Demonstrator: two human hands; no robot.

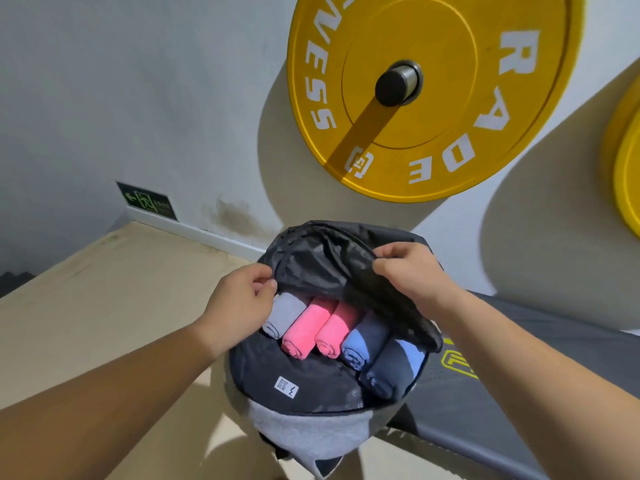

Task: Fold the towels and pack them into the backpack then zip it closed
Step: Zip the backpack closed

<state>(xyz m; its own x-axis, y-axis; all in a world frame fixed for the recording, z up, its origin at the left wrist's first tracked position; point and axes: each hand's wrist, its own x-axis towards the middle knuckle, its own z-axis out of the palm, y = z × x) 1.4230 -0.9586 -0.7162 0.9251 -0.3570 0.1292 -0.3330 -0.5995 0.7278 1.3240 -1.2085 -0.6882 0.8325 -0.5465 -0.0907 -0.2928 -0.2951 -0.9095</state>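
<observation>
Black nylon backpack [311, 386] lower centre, open, rolled grey, pink and blue terry towels [301, 336] inside. Left hand [239, 296], right hand [408, 271] each pinching flap [329, 258] edge. Risk: protruding towel ends snagged when zipping.

I see the black backpack [311, 386] unzipped, mouth wide; inside, rolled towels [304, 330] lie side by side: grey left, two pink, two blue right.

A yellow weight plate [450, 109] hangs on a wall peg [398, 83]. A green exit sign [147, 201] sits low on the wall [138, 81]
</observation>
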